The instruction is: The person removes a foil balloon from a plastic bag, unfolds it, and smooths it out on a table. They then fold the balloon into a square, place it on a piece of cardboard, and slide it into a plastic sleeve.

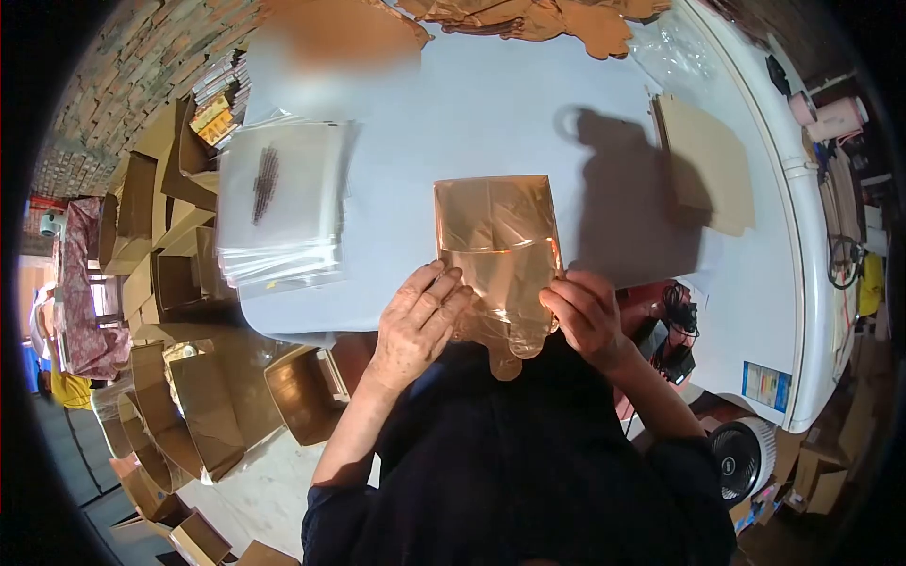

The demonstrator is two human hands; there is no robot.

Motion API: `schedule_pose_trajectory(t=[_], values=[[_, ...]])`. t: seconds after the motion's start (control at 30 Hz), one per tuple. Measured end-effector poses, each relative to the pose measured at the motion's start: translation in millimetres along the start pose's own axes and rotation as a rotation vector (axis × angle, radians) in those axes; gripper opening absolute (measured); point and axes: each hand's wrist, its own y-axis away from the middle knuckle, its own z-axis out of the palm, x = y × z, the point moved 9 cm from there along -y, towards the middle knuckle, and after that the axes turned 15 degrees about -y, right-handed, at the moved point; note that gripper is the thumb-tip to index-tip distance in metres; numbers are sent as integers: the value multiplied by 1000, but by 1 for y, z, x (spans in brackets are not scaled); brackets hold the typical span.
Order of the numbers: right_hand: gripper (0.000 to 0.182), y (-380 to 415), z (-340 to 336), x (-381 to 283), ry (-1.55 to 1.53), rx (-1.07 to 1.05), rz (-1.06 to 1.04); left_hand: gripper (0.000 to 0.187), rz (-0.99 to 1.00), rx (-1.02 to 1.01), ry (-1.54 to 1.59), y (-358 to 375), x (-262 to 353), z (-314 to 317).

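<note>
In front of my body I hold a flat, folded copper-coloured foil sheet (497, 226), which looks like a foil balloon. Its upper part is a neat rectangle lying over the table edge; rounded tabs hang from its lower end. My left hand (415, 316) grips the left edge, fingers bent over the foil and thumb mostly hidden. At the right edge, my right hand (583, 316) pinches the foil between thumb and fingers. A stack of clear plastic bags (283, 203) lies on the table to the left of the foil.
More crumpled copper foil (538, 21) lies at the far side of the white table (472, 104). Cardboard sheets (706, 165) sit to the right. Open cardboard boxes (193, 410) crowd the left floor. A fan (741, 459) and black cables (678, 330) are at the lower right.
</note>
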Motion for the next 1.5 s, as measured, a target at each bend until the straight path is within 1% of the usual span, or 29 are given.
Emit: schedule_pose_trajectory(t=[0.23,0.33,0.43,0.5,0.63,0.8,1.0,1.1,1.23,1.33,1.5], values=[[41,-5,2,5,-26,-28,5,40,-16,1,23,-6,0,-4],[34,-7,1,9,-59,-5,44,38,-33,24,49,-6,-1,-2],[29,-8,2,12,-111,15,100,32,-77,2,105,-6,-6,-3],[25,-8,2,17,-146,32,176,28,-121,-19,160,-8,-8,-2],[21,-16,1,22,-185,30,310,18,-204,0,127,-11,-12,-3],[17,-24,10,27,-96,17,386,17,-303,22,26,-18,-15,0],[15,-35,18,31,99,-9,488,21,-364,-63,-50,-18,-22,10],[16,-40,19,34,124,-9,496,23,-376,-59,39,-24,-23,-1],[15,-45,20,35,135,-8,517,18,-393,-65,-7,-19,-27,0],[16,-47,23,37,175,-22,534,22,-385,-65,-46,-20,-31,4],[20,-47,27,40,246,-37,551,18,-359,-88,-119,-28,-31,7]])
